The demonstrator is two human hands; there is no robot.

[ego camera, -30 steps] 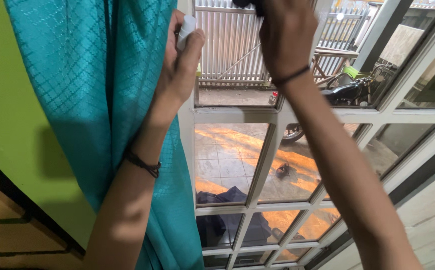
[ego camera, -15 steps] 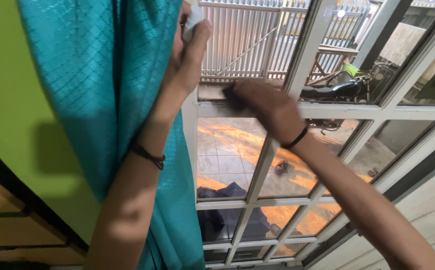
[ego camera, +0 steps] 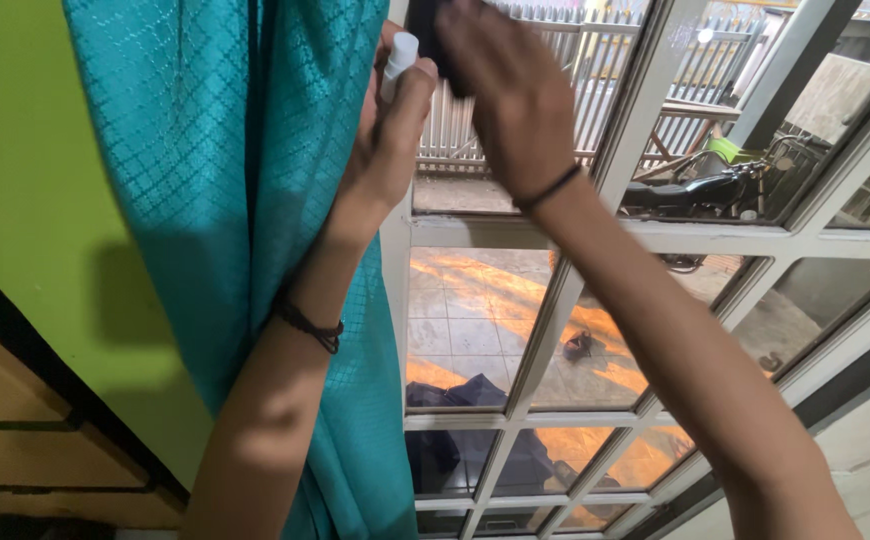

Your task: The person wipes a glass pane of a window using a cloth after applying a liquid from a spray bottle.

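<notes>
My left hand (ego camera: 387, 140) is raised beside the teal curtain (ego camera: 235, 200) and grips a small white bottle (ego camera: 400, 55), pressing the curtain back from the window. My right hand (ego camera: 510, 95) is up on the top glass pane, closed on a dark cloth (ego camera: 430, 35) held flat against the glass. Both wrists carry thin dark bands. The window has a white frame (ego camera: 515, 232) with several panes.
A green wall (ego camera: 25, 170) stands at the left with dark trim below. Through the glass I see a tiled yard, a metal fence (ego camera: 575, 90), a parked motorbike (ego camera: 700, 190) and a dark cloth heap (ego camera: 465, 395) on the ground.
My right hand with the dark cloth went down to the pane's bottom rail, then back up to the top of the glass. The left hand stayed by the curtain.
</notes>
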